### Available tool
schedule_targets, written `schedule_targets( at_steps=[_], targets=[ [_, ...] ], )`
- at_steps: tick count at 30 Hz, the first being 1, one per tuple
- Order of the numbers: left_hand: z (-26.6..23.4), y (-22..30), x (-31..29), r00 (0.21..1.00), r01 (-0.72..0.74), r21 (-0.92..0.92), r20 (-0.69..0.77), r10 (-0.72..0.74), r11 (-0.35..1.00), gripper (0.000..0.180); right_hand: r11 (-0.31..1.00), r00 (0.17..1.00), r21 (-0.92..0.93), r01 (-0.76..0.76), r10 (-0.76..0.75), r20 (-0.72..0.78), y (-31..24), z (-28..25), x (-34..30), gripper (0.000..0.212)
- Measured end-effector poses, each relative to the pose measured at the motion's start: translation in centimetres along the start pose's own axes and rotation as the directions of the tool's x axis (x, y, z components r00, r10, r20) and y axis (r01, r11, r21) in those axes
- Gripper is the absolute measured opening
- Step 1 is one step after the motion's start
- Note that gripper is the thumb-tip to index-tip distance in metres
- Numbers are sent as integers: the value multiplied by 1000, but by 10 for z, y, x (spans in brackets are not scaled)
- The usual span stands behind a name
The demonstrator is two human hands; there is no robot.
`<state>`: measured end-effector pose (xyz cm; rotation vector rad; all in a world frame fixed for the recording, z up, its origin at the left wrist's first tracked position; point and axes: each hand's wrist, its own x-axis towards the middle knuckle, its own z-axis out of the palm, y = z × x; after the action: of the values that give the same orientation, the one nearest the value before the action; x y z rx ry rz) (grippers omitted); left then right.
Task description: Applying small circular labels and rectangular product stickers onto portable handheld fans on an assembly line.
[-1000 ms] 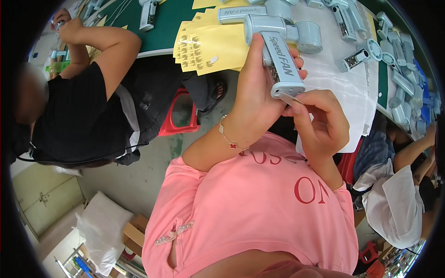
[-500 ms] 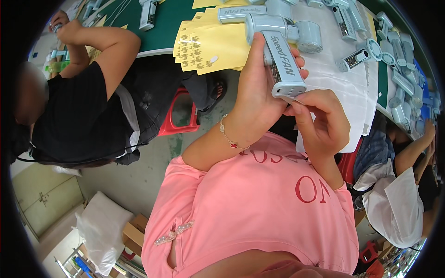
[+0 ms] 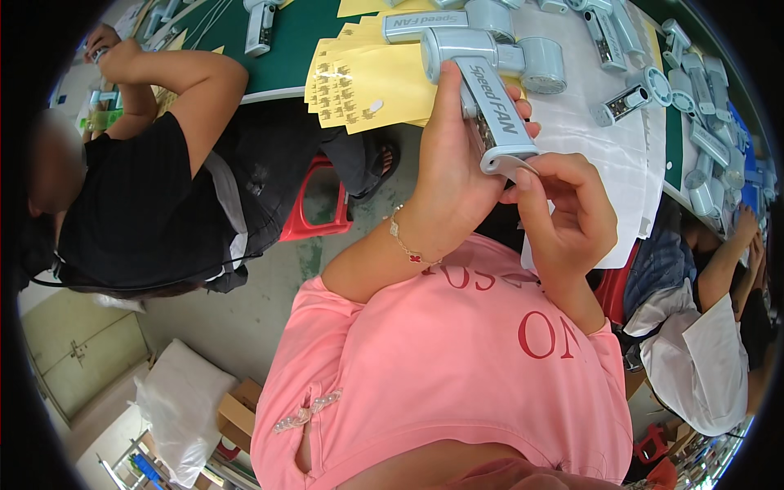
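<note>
Head view, looking down at a person in a pink shirt [image 3: 457, 367] working at the edge of a green table [image 3: 286, 49]. A pale grey handheld fan [image 3: 490, 90] is the thing in hand, and everything below is placed relative to it. The left hand [image 3: 453, 175] is closed around the fan's handle from the left side, fingers wrapped behind it, holding it up over the table edge with the round fan head pointing away from the body. A thin bracelet [image 3: 406, 245] sits on that wrist, below the fan. The right hand [image 3: 567, 208] is just below and to the right of the fan, its thumb and forefinger pinched against the bottom end of the handle (whether they hold a small part there is too small to tell). Left of the fan lies a stack of yellow sheets [image 3: 367, 86] on the table. Right of the fan, on white paper [image 3: 604, 147], more fans [image 3: 637, 94] lie in a loose row. Far to the left of the fan sits another person in a black shirt [image 3: 139, 212], arms raised to the table.
</note>
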<state>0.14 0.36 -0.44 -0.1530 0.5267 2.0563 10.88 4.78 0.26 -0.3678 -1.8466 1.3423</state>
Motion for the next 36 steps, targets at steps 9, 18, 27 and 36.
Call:
schedule_targets(
  at_steps=[9,18,27,36],
  targets=[
    [-2,0,-1,1000,4,27,16,-4,1000,52,998,998,-19,-62,62,-8,-4,0,0,14],
    [3,-2,-4,1000,-29,-9,-2,29,1000,51,999,999,-16,-39,39,-38,-3,0,0,12],
    [2,-4,-3,1000,-7,28,2,7,1000,50,994,998,-98,51,-54,-28,5,-3,-3,14],
    [-4,-8,-5,987,-5,-51,161,13,999,45,953,960,-121,277,-268,86,15,-9,-4,16]
  ],
)
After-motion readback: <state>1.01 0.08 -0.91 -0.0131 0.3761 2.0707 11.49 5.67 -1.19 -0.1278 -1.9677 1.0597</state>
